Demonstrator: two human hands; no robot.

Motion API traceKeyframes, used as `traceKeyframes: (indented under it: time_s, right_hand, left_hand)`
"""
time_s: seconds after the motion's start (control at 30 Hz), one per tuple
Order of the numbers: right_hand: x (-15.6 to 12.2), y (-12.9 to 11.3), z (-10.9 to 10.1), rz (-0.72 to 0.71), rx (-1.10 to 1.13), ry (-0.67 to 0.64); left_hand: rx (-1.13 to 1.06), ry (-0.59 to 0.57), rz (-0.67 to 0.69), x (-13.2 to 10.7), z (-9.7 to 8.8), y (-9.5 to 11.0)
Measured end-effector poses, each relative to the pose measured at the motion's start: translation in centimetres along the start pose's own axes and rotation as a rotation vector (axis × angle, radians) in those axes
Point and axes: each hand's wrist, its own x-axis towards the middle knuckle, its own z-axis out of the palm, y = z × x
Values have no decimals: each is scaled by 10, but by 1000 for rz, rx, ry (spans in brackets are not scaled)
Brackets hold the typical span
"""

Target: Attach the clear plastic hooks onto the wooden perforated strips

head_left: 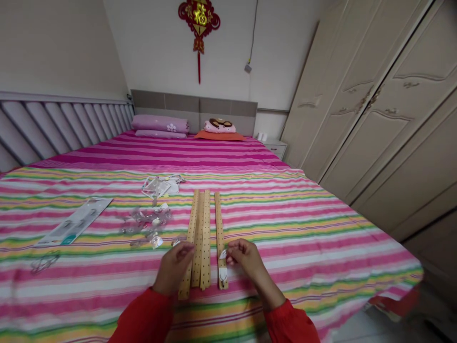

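My right hand (246, 257) pinches a small white card (223, 254) over the narrow perforated wooden strip (219, 219). Near that strip's front end lies another white card (223, 275) with a small metal-looking piece on it, too small to name. My left hand (174, 267) is closed, its fingertips together above the left edge of a group of 3 perforated wooden strips (206, 238). What those fingers hold, if anything, is hidden. Just behind the left hand is a small clear packet (178, 239), partly covered by it.
Clear plastic wrappers (146, 216) lie left of the strips, with a pile of cards in packets (162, 186) behind. Further left are a long white package (76, 221) and a thin wire-like tangle (45, 261). The striped bedsheet (303, 267) ends at the right edge, near wardrobes (367, 133).
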Motion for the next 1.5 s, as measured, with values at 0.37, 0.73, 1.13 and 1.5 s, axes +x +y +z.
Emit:
traceKeyframes:
  time_s: [0.37, 0.73, 1.13, 1.5]
  right_hand:
    - [-2, -4, 8, -21, 10, -22]
    - [-22, 2, 13, -83, 3, -49]
    - [-27, -2, 19, -165, -6, 23]
    - [-18, 4, 17, -84, 228, 25]
  left_hand:
    - [-158, -265, -92, -10, 65, 14]
    - [-320, -105, -173, -12, 62, 19]
    - [-255, -98, -53, -29, 62, 33]
    - [-110, -232, 82, -38, 65, 33]
